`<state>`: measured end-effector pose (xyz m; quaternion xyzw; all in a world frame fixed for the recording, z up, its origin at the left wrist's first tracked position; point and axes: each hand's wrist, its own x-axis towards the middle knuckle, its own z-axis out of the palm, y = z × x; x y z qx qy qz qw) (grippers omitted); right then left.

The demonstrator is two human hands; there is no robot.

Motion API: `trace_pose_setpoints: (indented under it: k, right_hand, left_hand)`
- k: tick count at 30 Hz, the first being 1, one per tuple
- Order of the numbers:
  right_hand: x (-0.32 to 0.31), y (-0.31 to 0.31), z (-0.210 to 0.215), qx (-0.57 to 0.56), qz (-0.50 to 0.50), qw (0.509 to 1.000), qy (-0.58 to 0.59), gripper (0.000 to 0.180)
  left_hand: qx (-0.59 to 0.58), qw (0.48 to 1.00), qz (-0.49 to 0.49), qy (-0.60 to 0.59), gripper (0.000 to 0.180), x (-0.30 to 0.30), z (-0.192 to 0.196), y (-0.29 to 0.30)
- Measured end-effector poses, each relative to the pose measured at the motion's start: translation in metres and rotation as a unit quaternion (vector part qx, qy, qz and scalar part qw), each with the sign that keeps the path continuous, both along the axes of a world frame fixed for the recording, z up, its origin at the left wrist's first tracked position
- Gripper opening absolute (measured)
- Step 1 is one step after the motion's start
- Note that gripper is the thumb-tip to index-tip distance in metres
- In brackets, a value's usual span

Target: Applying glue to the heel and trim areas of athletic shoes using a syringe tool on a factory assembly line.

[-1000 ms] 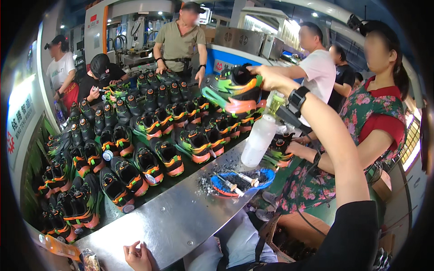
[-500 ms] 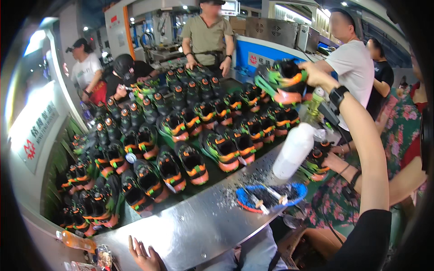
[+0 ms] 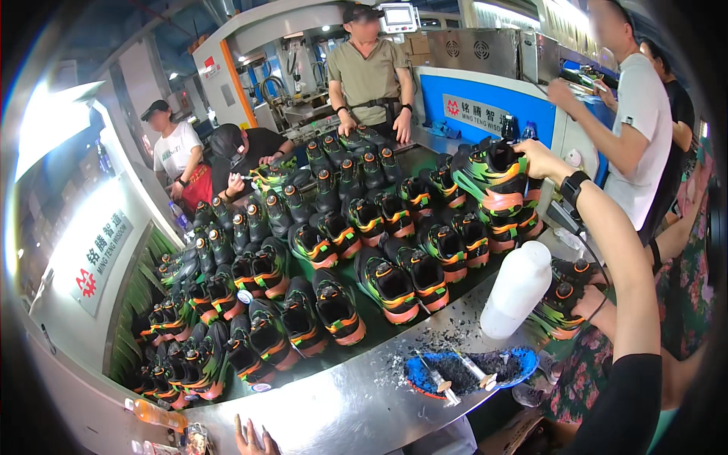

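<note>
My right hand, with a dark watch on the wrist, is closed on the heel of a black sneaker with green, orange and pink trim. The sneaker is at the right end of the rows, just above or against other sneakers; contact cannot be made out. Near the front edge of the metal table, my left hand shows only its fingers, apart and holding nothing. Similar sneakers stand in rows on a green surface beyond the table.
A white bottle stands on the table beside a blue insole-shaped piece with dark scraps and two slim tools. At right, a neighbour's hands hold another sneaker. An orange drink bottle lies front left. Several people stand around.
My right hand has lowered the sneaker toward the right end of the rows. The view has shifted, and the left hand sits lower in it. A standing person at right has raised their hands.
</note>
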<state>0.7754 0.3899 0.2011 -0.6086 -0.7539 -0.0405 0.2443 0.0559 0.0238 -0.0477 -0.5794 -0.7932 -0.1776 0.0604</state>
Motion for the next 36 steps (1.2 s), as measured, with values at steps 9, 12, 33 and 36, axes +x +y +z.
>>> trace_pose_setpoints:
  k: [9, 12, 33, 36]
  right_hand:
    - [0.014, 0.077, -0.058, -0.041, -0.054, 0.998, 0.009, 0.051]
    - [0.048, 0.107, -0.082, -0.022, -0.019, 0.998, 0.048, 0.048]
    - [0.006, 0.145, -0.138, 0.142, -0.143, 0.979, 0.033, 0.034]
    - [-0.004, 0.142, -0.152, 0.134, -0.172, 0.975, 0.041, 0.033]
  left_hand:
    - [0.015, 0.998, -0.064, 0.02, 0.034, 0.006, 0.006, 0.011]
    - [0.013, 0.998, -0.067, 0.01, 0.036, 0.004, 0.003, 0.01]
    - [0.003, 1.0, -0.027, -0.003, 0.036, 0.025, 0.006, 0.009]
    - [0.007, 1.0, -0.02, -0.002, 0.036, 0.029, 0.009, 0.009]
